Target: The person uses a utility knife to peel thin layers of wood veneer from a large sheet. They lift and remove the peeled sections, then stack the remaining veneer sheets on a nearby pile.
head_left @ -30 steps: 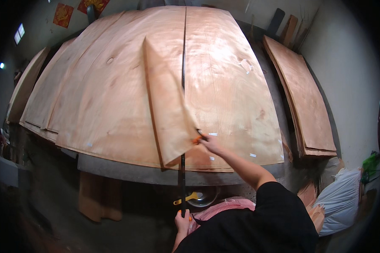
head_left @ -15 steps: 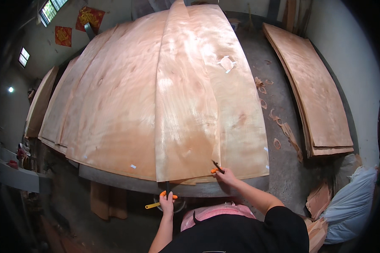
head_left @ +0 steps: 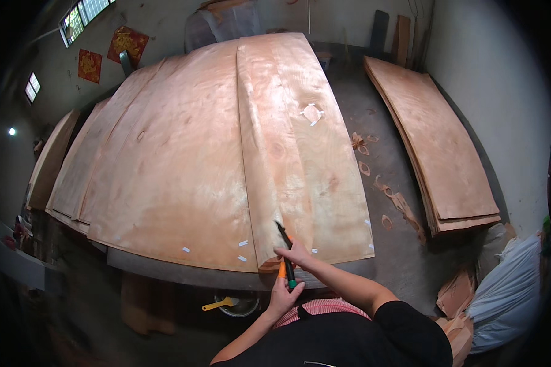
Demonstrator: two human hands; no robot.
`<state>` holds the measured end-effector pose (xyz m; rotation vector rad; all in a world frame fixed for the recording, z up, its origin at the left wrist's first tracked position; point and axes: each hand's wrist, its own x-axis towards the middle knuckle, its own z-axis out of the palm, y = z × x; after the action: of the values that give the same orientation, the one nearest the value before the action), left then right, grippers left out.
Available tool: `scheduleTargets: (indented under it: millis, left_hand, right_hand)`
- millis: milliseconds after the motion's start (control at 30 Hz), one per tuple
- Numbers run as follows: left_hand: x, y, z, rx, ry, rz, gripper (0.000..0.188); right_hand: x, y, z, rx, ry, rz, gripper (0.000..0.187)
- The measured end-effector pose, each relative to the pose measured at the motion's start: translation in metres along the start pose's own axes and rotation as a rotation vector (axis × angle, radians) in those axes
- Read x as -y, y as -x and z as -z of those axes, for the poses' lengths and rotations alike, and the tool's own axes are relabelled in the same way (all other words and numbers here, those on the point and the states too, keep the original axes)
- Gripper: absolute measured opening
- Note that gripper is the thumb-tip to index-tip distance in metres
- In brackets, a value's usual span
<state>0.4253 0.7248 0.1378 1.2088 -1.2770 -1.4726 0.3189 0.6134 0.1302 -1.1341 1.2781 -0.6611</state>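
A long veneer strip (head_left: 264,202), its near end curled, lies along the large veneer sheets (head_left: 183,165) on the table. At its near end my right hand (head_left: 298,252) is closed around a dark, slim tool (head_left: 281,228), whose tip points away over the strip. Just below it, my left hand (head_left: 283,296) closes on a black rod with a green end (head_left: 292,283). Whether these two dark pieces join as one tool, I cannot tell. Orange covers sit on fingers of both hands. White tape pieces (head_left: 243,243) dot the sheets near their front edge.
Beneath the table edge, a yellow-handled brush (head_left: 219,303) rests across a bowl (head_left: 242,306). A stack of veneer (head_left: 441,147) stands on the right, with veneer scraps (head_left: 401,208) on the floor between. A pale plastic bundle (head_left: 508,300) is at lower right.
My right hand has moved left and my left hand right, so they now meet at the strip's near end. The strip's near edge has curled over, uncovering tape pieces on its left.
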Motion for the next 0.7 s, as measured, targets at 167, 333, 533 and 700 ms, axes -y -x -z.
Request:
scheduleTargets:
  millis: [167, 333, 533, 700]
  left_hand:
    - [0.024, 0.016, -0.012, 0.147, 0.044, 0.025, 0.042]
    - [0.056, 0.027, -0.014, 0.156, 0.151, 0.303, 0.037]
    - [0.088, -0.009, -0.050, 0.091, 0.007, 0.445, 0.031]
    - [0.077, -0.041, -0.144, 0.197, -0.061, 0.532, 0.034]
  right_hand:
    - [-0.002, 0.017, 0.047, -0.258, -0.193, -0.089, 0.027]
    - [-0.015, 0.041, 0.125, -0.213, -0.451, 0.021, 0.024]
    - [-0.065, 0.086, 0.227, -0.181, -0.746, 0.048, 0.018]
    - [-0.120, 0.143, 0.348, -0.043, -0.864, 0.123, 0.017]
